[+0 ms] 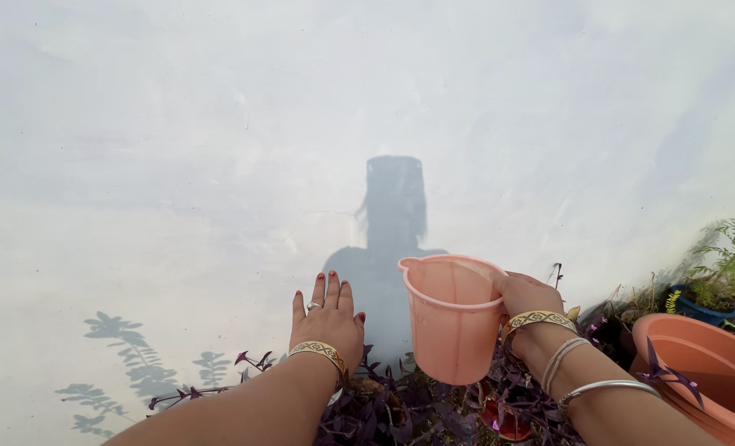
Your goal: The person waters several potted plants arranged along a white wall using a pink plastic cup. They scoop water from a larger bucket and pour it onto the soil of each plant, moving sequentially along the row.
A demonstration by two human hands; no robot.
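- Right hand [526,296] grips a pink plastic mug [452,318] upright above the purple-leaved plant [400,409].
- Left hand [328,324] is released, fingers spread, hovering over the same leaves.
- A terracotta pot [697,372] stands at the right.

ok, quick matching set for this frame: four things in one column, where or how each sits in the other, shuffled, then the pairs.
1. pink jug
2. left hand
3. terracotta pot
4. blue pot

A. flat, fingers spread, above the purple plants
B. far right, behind, holding a green feathery plant
C. held upright in the right hand
D. lower right corner, wide rim

Pairs: 1-C, 2-A, 3-D, 4-B
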